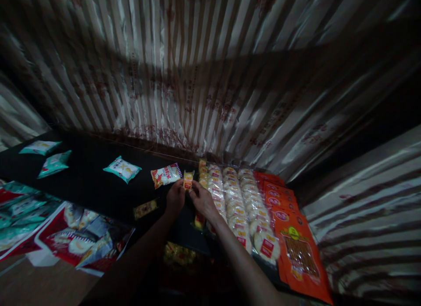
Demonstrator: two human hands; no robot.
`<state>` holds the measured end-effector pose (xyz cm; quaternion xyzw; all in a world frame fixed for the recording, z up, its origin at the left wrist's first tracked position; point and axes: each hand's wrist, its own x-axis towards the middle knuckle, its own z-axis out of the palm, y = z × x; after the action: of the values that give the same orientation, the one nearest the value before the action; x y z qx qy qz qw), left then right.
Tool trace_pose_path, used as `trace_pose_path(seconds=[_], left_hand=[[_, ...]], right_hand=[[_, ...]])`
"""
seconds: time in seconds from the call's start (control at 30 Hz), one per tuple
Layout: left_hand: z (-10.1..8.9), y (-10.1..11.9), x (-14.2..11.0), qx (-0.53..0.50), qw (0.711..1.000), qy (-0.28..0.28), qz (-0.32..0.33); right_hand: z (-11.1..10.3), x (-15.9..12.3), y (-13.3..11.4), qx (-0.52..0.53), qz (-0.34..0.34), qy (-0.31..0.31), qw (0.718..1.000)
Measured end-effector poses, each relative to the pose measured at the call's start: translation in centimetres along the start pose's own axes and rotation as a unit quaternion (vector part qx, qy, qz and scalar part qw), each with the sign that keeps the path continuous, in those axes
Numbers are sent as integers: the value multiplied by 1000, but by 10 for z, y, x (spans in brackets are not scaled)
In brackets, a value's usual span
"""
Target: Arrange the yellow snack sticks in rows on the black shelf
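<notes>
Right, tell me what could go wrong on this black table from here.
The loose packet lies near the black table's near edge, so the left arm might brush it off. The right forearm extends close to the rows of round packs and could nudge them out of line.

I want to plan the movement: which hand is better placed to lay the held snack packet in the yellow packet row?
Probably the right hand. It and the left hand both hold the snack packet, but the right is nearer the yellow packet row.
</notes>
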<state>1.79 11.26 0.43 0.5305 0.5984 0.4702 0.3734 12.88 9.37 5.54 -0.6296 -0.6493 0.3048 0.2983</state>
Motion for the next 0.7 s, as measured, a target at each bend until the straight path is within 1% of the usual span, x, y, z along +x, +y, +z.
trace_pose_path(seconds=[0.07,0.17,0.23,0.37,0.57,0.7], left_hand=[[3,4,8,23,1000,-2,-7],[6,13,21,61,998,-1,-26],[7,18,30,60,998,-4,-25],[10,22,49,36,999,-18,0],[17,27,70,59,998,-37,-8],[20,29,79,74,996,-49,-9]], right_hand=[[-2,10,0,-10,6,5,1000],[-5,24,-1,-32,-3,13,999],[-8,34,-3,-56,-14,12,998],[-14,53,-7,-125,-20,8,992],[-18,70,-10,-261,-12,-12,965],[-18,76,-10,-319,-25,-8,947]])
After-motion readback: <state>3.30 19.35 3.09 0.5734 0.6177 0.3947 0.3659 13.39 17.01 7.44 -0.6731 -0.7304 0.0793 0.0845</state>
